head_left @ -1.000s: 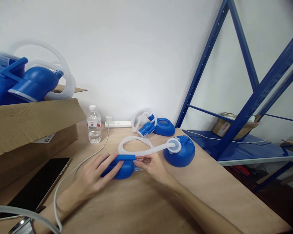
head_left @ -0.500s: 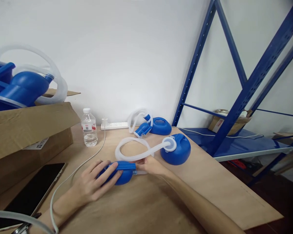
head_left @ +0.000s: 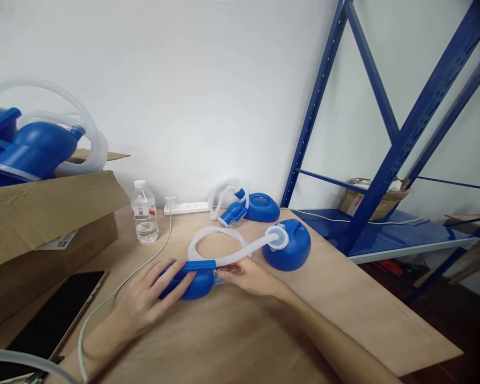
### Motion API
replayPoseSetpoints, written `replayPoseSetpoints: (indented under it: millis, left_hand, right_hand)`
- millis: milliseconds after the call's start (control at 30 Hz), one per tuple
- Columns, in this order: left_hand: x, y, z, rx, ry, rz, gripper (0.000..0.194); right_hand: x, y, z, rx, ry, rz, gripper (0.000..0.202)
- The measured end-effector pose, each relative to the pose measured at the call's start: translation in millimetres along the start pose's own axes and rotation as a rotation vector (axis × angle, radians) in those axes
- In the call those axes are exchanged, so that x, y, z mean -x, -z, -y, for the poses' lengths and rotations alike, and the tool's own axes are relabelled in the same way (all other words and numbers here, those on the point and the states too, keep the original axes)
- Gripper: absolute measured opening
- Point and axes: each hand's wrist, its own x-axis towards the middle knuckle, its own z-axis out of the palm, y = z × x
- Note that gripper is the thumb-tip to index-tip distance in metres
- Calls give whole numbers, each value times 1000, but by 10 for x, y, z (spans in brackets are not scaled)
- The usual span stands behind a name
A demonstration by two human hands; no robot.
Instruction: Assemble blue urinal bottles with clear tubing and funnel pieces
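We clamp left hand (head_left: 144, 293) around blue plastic piece (head_left: 200, 285), between our hands; right hand (head_left: 244, 274) pinches clear connector (head_left: 217, 277) at its end. Right of right hand: blue container (head_left: 291, 255), white cap (head_left: 276, 238), contents hidden. Beyond left hand: bottle (head_left: 144, 216), part-filled, clear liquid (head_left: 146, 232). Farther left: carton (head_left: 64, 202) heaped with blue pieces (head_left: 46, 141), tubes (head_left: 98, 149).

Bare forearms (head_left: 324, 333), slender fingers (head_left: 170, 274), a left-wrist watch (head_left: 40, 376) (mostly out of view)
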Motion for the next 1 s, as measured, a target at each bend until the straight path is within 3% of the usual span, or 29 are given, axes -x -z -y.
replayPoseSetpoints:
  millis: [133,200,400,567,633,700,767,867,933,1000]
  left_hand:
    - [49,-5,11,-10,56,35,49]
    - [61,-15,21,-14,75,46,50]
    - [17,-92,68,-48,156,34,49]
    - [2,-119,133,-80,309,88,32]
    - [-3,-109,152,-78,347,147,30]
    - [-16,-103,158,-82,373,186,33]
    - [-34,-107,153,-95,397,208,40]
    - [-54,-122,136,-128,434,232,39]
    - [-52,-132,131,-140,471,255,32]
    - [-37,-142,137,-145,518,291,28]
  right_hand:
    - [40,-20,38,58,57,48,47]
    - [46,-44,50,146,97,23,42]
    - [78,-108,59,663,235,-128,41]
    - [357,-19,333,880,390,-144,28]
    - [537,138,478,906,470,-223,26]
    - [691,405,562,1004,520,-386,32]
    - [780,755,543,1158,439,-479,47]
    - [805,1276,321,1326,297,-390,69]
    - [795,1516,108,1353,244,-235,67]
    - [789,1637,-84,1356,226,-225,61]
